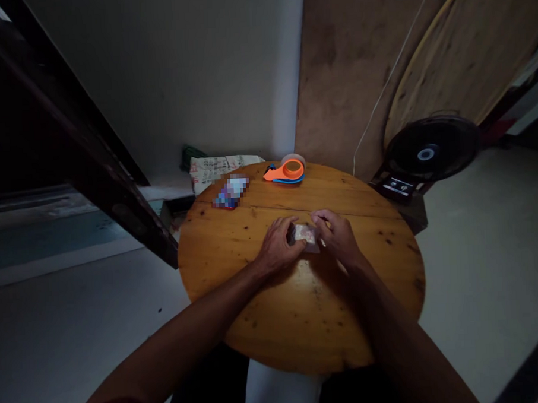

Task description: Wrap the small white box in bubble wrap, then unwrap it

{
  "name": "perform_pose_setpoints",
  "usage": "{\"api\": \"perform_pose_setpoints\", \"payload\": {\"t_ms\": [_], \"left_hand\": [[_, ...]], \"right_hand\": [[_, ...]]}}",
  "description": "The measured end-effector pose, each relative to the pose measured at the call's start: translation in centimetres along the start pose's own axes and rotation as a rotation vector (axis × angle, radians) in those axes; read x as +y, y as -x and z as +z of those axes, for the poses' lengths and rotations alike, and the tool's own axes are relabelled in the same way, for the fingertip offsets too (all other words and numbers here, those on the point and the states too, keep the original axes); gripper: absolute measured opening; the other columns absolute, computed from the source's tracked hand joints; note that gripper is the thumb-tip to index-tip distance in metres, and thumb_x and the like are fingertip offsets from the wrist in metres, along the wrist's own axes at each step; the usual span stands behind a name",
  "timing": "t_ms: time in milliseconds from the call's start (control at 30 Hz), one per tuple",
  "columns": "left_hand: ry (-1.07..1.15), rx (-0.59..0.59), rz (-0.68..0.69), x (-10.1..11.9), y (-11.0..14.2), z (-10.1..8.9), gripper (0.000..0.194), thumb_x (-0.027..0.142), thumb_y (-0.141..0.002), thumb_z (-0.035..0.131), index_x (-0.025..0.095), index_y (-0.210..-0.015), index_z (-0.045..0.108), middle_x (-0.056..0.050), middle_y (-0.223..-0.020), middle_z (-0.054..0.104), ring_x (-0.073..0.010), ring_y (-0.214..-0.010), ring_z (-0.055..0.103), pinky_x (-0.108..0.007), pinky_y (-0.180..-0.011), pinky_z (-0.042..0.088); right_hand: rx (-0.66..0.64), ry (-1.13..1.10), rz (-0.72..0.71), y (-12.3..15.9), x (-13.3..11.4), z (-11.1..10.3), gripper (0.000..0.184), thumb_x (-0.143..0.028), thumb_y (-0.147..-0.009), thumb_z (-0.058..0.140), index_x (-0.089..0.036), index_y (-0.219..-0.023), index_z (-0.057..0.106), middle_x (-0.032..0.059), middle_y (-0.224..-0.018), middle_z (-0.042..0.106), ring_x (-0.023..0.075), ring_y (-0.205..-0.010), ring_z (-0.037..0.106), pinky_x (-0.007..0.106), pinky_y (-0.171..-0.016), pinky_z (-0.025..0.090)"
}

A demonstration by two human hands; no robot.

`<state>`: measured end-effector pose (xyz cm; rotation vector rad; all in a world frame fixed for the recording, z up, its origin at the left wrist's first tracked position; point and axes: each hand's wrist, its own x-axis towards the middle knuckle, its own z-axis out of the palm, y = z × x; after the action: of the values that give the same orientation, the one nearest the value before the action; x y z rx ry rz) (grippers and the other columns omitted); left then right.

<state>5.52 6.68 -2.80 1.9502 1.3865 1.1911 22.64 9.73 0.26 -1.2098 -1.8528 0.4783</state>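
Observation:
A small pale box [306, 235] with a shiny, clear-looking surface rests on the round wooden table [292, 313], in front of me. Around its left side curls my left hand [280, 242], thumb on the near edge and fingers at the far edge. My right hand [337, 234] is at the box's right side, its fingers bent and pinched together. Whatever those fingertips hold, if anything, is too small and dark to make out.
At the table's far edge lies an orange and blue tape dispenser [289, 171] with a roll in it. Left of it is a phone-like object [231, 191], its face blurred out. A round black fan [427, 153] stands beyond the table's right side; a dark door frame [117, 190] rises at left.

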Motion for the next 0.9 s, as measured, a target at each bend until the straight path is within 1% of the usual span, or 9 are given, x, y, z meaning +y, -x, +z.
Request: {"api": "perform_pose_setpoints", "payload": {"t_ms": [100, 233, 300, 333, 400, 500, 567, 700, 900], "left_hand": [[0.002, 0.005, 0.007, -0.1, 0.0, 0.0, 0.052, 0.025, -0.074, 0.063, 0.017, -0.124, 0.053, -0.009, -0.117, 0.059, -0.0229, -0.107, 0.055, -0.039, -0.097, 0.045], [0.021, 0.01, 0.01, -0.4, 0.0, 0.2, 0.051, 0.028, -0.076, 0.062, 0.018, -0.125, 0.052, -0.009, -0.12, 0.059, -0.0235, -0.11, 0.055, -0.04, -0.098, 0.045], [0.033, 0.004, 0.007, -0.4, 0.0, 0.1, 0.049, 0.029, -0.078, 0.061, 0.018, -0.125, 0.052, -0.009, -0.121, 0.058, -0.0235, -0.111, 0.055, -0.04, -0.098, 0.044], [0.038, 0.001, 0.008, -0.4, 0.0, 0.1, 0.048, 0.03, -0.078, 0.061, 0.018, -0.125, 0.052, -0.009, -0.12, 0.058, -0.0234, -0.111, 0.055, -0.04, -0.098, 0.044], [0.042, -0.007, 0.013, -0.3, 0.0, 0.0, 0.048, 0.029, -0.078, 0.06, 0.017, -0.125, 0.052, -0.009, -0.118, 0.058, -0.0232, -0.109, 0.055, -0.04, -0.098, 0.045], [0.032, -0.01, 0.011, -0.1, 0.1, -0.2, 0.049, 0.027, -0.077, 0.061, 0.016, -0.124, 0.052, -0.01, -0.116, 0.058, -0.0232, -0.107, 0.055, -0.04, -0.097, 0.045], [0.022, -0.013, 0.007, 0.1, 0.1, -0.2, 0.05, 0.025, -0.076, 0.061, 0.016, -0.124, 0.052, -0.009, -0.116, 0.058, -0.023, -0.107, 0.055, -0.04, -0.097, 0.045], [-0.009, 0.004, 0.026, 0.3, 0.2, -0.1, 0.051, 0.023, -0.075, 0.061, 0.018, -0.125, 0.051, -0.008, -0.116, 0.057, -0.023, -0.109, 0.054, -0.039, -0.098, 0.045], [0.033, 0.029, 0.158, 0.6, 0.3, -0.5, 0.04, 0.021, -0.072, 0.062, 0.018, -0.111, 0.057, -0.011, -0.127, 0.048, -0.0253, -0.123, 0.046, -0.039, -0.103, 0.042]], "right_hand": [[-0.079, -0.181, 0.071, 0.0, -0.2, -0.6, 0.027, -0.04, -0.085, 0.055, -0.019, -0.1, 0.065, 0.0067, -0.099, 0.069, 0.0203, -0.094, 0.064, 0.032, -0.081, 0.05], [-0.339, -0.272, 0.076, 0.1, 0.0, -1.0, 0.042, -0.038, -0.073, 0.069, -0.021, -0.111, 0.062, 0.0062, -0.107, 0.068, 0.0211, -0.1, 0.064, 0.033, -0.084, 0.052], [-0.41, -0.271, 0.074, 0.0, 0.3, -0.9, 0.036, -0.037, -0.077, 0.065, -0.021, -0.109, 0.064, 0.0057, -0.103, 0.069, 0.0202, -0.092, 0.065, 0.032, -0.078, 0.053], [-0.406, -0.248, 0.071, 0.0, 0.5, -0.8, 0.031, -0.037, -0.079, 0.061, -0.021, -0.105, 0.065, 0.0053, -0.099, 0.07, 0.0197, -0.088, 0.065, 0.031, -0.075, 0.053], [-0.31, -0.159, 0.035, -0.1, 0.8, -0.5, 0.023, -0.035, -0.082, 0.056, -0.021, -0.095, 0.068, 0.0049, -0.095, 0.071, 0.0201, -0.087, 0.065, 0.032, -0.077, 0.052], [-0.144, -0.05, -0.025, -0.2, 0.9, -0.2, 0.019, -0.033, -0.082, 0.055, -0.021, -0.084, 0.07, 0.0045, -0.095, 0.071, 0.021, -0.091, 0.064, 0.034, -0.085, 0.048], [-0.121, -0.054, 0.0, -0.2, 0.8, 0.1, 0.021, -0.033, -0.083, 0.053, -0.021, -0.082, 0.07, 0.0038, -0.089, 0.071, 0.0198, -0.085, 0.064, 0.032, -0.081, 0.048], [-0.074, -0.195, 0.109, -0.1, 0.2, 0.4, 0.023, -0.037, -0.081, 0.054, -0.019, -0.08, 0.068, 0.002, -0.077, 0.068, 0.0173, -0.072, 0.061, 0.027, -0.066, 0.048], [0.148, -0.466, 0.164, -0.6, 0.1, -0.5, 0.023, -0.042, -0.081, 0.056, -0.02, -0.075, 0.06, 0.0037, -0.084, 0.067, 0.0177, -0.086, 0.062, 0.029, -0.079, 0.05]]}}
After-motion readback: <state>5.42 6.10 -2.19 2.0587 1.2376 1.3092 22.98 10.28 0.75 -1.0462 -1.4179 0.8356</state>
